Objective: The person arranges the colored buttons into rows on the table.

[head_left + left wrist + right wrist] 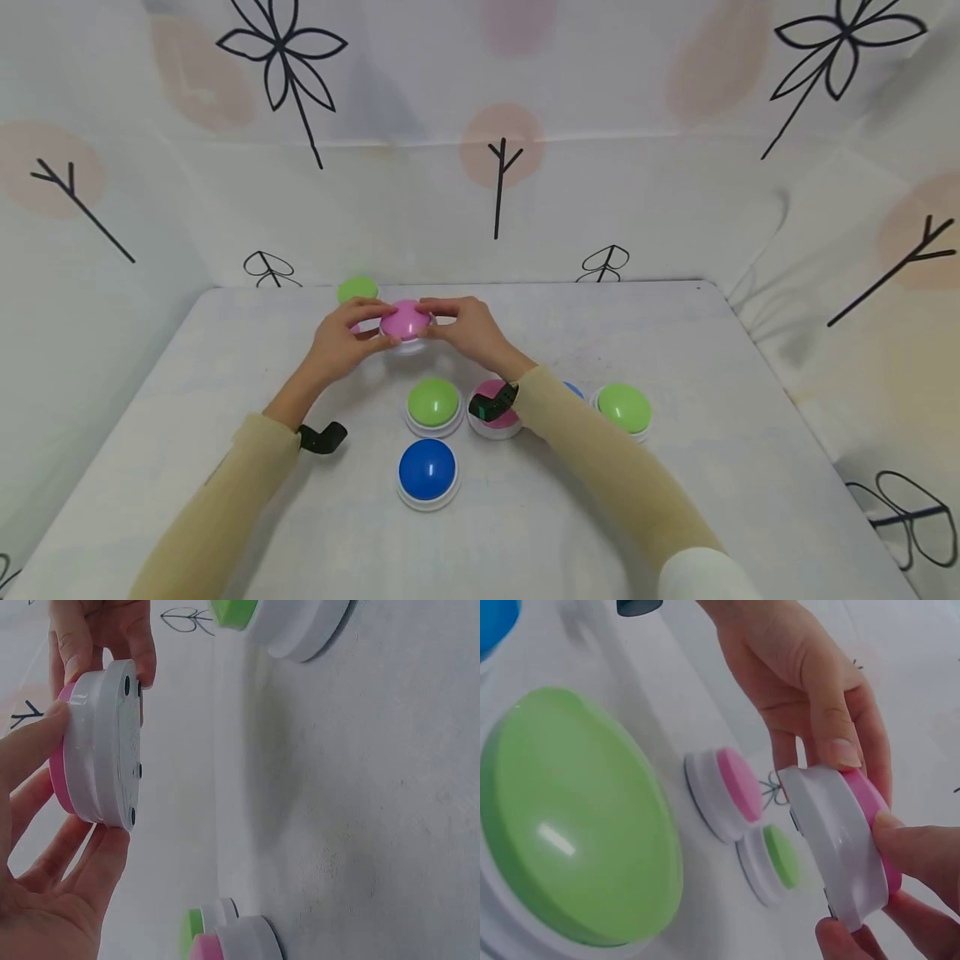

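Holding step, as judged | pink button (405, 320) raised above far side of table (750, 467), near green button (357, 288) | left hand (339, 342), right hand (476, 332) part-curled, pinching its opposite edges | next move appears to call for even two-handed control

Pink button (405, 318) partly behind hands (339, 340)

In the frame's middle, I see one push button (406, 320) between left hand (341, 340) and right hand (476, 335), above the table (360, 533); lower in the frame, a second button (432, 403) lies behind a third button (427, 470).
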`<state>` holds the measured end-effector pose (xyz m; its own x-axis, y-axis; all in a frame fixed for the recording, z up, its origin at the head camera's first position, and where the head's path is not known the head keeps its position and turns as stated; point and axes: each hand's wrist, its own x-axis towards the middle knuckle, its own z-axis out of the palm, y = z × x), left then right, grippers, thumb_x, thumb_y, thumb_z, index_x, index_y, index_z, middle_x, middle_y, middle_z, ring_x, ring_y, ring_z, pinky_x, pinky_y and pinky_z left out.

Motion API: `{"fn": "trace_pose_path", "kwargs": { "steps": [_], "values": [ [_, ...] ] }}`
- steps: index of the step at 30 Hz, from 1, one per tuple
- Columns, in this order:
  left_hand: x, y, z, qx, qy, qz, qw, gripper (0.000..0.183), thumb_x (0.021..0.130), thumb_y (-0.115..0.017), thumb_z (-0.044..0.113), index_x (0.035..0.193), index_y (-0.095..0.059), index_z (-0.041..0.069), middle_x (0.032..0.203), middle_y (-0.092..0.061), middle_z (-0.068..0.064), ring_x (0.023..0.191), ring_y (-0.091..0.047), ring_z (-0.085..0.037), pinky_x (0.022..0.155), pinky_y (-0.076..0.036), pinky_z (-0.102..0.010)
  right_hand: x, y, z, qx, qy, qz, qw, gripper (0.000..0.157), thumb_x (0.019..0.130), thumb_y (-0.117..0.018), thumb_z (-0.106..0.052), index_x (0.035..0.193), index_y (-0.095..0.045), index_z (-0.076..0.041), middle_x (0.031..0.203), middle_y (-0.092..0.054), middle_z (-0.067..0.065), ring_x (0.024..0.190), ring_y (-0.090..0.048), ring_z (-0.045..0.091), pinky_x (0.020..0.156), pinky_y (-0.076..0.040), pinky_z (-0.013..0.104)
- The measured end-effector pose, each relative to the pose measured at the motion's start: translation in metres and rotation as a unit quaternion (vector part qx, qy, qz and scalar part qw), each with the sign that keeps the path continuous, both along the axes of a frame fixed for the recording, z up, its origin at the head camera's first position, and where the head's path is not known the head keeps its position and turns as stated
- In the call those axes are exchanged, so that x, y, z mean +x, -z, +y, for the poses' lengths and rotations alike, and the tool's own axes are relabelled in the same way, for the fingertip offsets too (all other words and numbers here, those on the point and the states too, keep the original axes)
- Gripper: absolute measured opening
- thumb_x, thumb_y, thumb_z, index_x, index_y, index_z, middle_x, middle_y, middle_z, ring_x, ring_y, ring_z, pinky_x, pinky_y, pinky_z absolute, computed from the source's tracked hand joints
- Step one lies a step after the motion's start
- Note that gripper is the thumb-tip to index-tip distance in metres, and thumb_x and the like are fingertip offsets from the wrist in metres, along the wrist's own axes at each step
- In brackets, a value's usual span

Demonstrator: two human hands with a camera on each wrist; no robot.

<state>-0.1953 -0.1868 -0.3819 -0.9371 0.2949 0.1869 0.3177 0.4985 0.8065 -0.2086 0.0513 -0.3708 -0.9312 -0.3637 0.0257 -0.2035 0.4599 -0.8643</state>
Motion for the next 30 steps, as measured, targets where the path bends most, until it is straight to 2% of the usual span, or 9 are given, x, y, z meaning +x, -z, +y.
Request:
{"fn": "trace_pose_path", "kwargs": {
  "steps": [12, 19, 25, 30],
  "values": [
    [0.019, -0.002, 0.015, 0.019, 0.044, 0.030, 0.9984, 0.044, 0.084, -0.082, 0.014, 0.126, -0.069, 0.007, 0.125, -0.058, -0.009, 0.116, -0.057, -0.028, 0.091, -0.054, -0.042, 0.024, -0.001, 0.023, 0.005, -0.012, 0.005, 1.000, 0.041, 0.090, -0.076, -0.025, 0.130, -0.068, -0.025, 0.139, -0.059, -0.007, 0.135, -0.045, 0.022, 0.103, -0.045, 0.046],
    [0.032, -0.001, 0.025, 0.023, 0.053, 0.021, 0.9981, 0.043, 0.085, -0.081, 0.015, 0.126, -0.069, 0.009, 0.124, -0.058, -0.008, 0.116, -0.056, -0.027, 0.090, -0.055, -0.043, 0.038, 0.001, 0.036, 0.009, -0.010, 0.002, 1.000, 0.042, 0.089, -0.076, -0.025, 0.131, -0.068, -0.025, 0.140, -0.058, -0.006, 0.136, -0.045, 0.023, 0.102, -0.047, 0.048],
    [0.041, 0.000, 0.033, 0.040, 0.064, 0.001, 0.9972, 0.042, 0.085, -0.081, 0.012, 0.126, -0.069, 0.009, 0.123, -0.056, -0.008, 0.117, -0.055, -0.028, 0.089, -0.055, -0.040, 0.050, 0.002, 0.047, 0.006, -0.014, 0.007, 1.000, 0.042, 0.089, -0.077, -0.025, 0.130, -0.068, -0.023, 0.140, -0.058, -0.005, 0.137, -0.043, 0.023, 0.105, -0.041, 0.055],
    [0.049, 0.001, 0.040, 0.042, 0.068, -0.008, 0.9968, 0.042, 0.085, -0.080, 0.012, 0.126, -0.069, 0.010, 0.122, -0.056, -0.007, 0.117, -0.055, -0.027, 0.089, -0.055, -0.038, 0.059, 0.005, 0.054, 0.003, -0.005, 0.004, 1.000, 0.042, 0.088, -0.078, -0.024, 0.129, -0.069, -0.024, 0.139, -0.059, -0.006, 0.138, -0.043, 0.024, 0.103, -0.044, 0.054]
  ]
}}
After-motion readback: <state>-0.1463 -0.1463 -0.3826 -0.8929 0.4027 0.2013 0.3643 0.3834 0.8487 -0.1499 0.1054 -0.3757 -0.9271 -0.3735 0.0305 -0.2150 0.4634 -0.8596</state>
